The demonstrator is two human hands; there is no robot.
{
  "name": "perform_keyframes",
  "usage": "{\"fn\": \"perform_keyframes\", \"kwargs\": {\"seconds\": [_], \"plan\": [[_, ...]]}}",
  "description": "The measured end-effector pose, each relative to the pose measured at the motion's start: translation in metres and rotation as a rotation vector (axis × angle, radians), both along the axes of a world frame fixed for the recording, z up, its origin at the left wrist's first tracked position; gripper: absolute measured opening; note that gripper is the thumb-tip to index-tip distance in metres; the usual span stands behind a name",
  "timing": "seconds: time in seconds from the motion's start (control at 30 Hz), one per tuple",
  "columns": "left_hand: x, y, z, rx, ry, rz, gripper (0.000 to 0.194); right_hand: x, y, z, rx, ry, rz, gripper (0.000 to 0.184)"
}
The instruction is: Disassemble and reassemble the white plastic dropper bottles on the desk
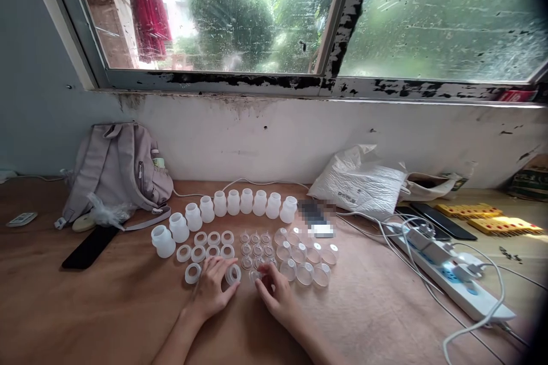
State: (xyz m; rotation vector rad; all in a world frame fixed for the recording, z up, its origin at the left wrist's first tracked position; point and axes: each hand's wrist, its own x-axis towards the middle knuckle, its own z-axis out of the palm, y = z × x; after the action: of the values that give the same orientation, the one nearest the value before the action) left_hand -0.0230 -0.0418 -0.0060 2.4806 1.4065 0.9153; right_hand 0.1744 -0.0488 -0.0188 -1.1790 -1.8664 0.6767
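Observation:
My left hand (214, 284) rests at the front of several white screw rings, thumb and fingers curled around one ring (233, 275). Just to its right, my right hand (274, 292) pinches a small clear teat-like piece (253, 276), partly hidden by the fingers. Behind the hands sit more clear teat-like pieces (256, 250) in rows. Clear dome caps (305, 274) are grouped to the right of these. An arc of frosted white small bottles (193, 217), open at the top, stands behind all the parts.
A grey backpack (117, 165) and a black phone (89, 246) are at the left. On the right lie a silver padded bag (357, 179), a white power strip (454, 276) with trailing cables, a dark phone (443, 221) and yellow pieces (505, 224). The window wall bounds the table's back.

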Motion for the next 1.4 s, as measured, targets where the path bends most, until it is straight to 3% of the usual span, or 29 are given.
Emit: {"fn": "perform_keyframes", "kwargs": {"seconds": [0.3,0.73,0.93,1.17,1.4], "plan": [[-0.004,0.002,0.000,-0.052,0.062,0.142,0.030,-0.003,0.012,-0.009,0.017,-0.163,0.040,0.008],[-0.006,0.004,-0.004,0.029,0.102,0.166,0.033,-0.002,0.008,-0.009,0.047,-0.134,0.055,0.018],[-0.007,0.005,-0.006,0.044,0.094,0.184,0.029,-0.001,0.010,-0.011,0.062,-0.030,-0.078,0.018],[-0.006,0.003,-0.006,0.016,0.132,0.149,0.036,-0.001,0.014,-0.012,0.039,-0.027,-0.151,0.039],[-0.004,0.005,-0.008,0.019,0.129,0.166,0.037,0.002,0.017,-0.017,0.033,-0.077,-0.111,0.029]]}}
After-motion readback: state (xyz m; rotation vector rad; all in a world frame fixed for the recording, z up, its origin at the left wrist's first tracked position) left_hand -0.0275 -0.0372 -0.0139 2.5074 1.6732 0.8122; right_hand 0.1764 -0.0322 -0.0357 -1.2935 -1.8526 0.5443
